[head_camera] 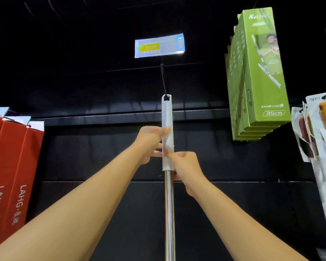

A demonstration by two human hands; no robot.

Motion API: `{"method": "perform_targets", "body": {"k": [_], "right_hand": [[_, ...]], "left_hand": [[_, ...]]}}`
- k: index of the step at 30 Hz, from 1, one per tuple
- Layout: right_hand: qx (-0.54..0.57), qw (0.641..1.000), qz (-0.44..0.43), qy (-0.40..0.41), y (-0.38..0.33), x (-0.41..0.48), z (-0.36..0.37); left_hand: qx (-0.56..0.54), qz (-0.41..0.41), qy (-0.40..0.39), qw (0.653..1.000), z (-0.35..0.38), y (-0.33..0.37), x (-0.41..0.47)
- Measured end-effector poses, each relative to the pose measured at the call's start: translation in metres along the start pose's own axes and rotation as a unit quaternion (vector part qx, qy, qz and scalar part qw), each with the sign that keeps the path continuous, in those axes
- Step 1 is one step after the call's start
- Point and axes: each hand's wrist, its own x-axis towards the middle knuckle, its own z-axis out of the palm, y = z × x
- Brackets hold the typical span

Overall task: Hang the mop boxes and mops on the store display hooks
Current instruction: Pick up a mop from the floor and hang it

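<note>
A mop with a white plastic grip (pixel 167 113) and a shiny metal pole (pixel 169 213) stands upright in the middle. The hole at the grip's top sits on the tip of a black display hook (pixel 163 80). My left hand (pixel 151 142) holds the white grip from the left, thumb on its front. My right hand (pixel 184 166) grips the lower end of the grip where the metal pole begins. The mop head is out of view below.
A price tag (pixel 159 46) hangs above the hook. Red boxes (pixel 9 166) hang at the left, several green mop boxes (pixel 256 76) at the upper right, and packaged goods (pixel 316 132) at the far right. A black panel wall lies behind.
</note>
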Motion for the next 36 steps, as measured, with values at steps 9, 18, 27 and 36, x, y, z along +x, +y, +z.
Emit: {"method": "perform_targets", "body": {"k": [9,18,27,36], "right_hand": [[-0.01,1.0,-0.016,0.018,0.046,0.054,0.013],[-0.041,0.999,-0.005,0.007,0.089,0.11,0.007],[-0.056,0.998,-0.025,0.015,0.107,0.133,-0.002],[-0.098,0.993,-0.043,0.04,0.118,0.137,0.003]], "left_hand": [[0.004,-0.029,0.01,1.0,0.008,-0.043,0.044],[0.004,-0.043,0.033,0.999,0.024,-0.086,0.09],[-0.031,-0.046,0.027,0.998,0.03,-0.107,0.112],[-0.032,-0.027,0.029,0.999,0.033,-0.118,0.114]]}}
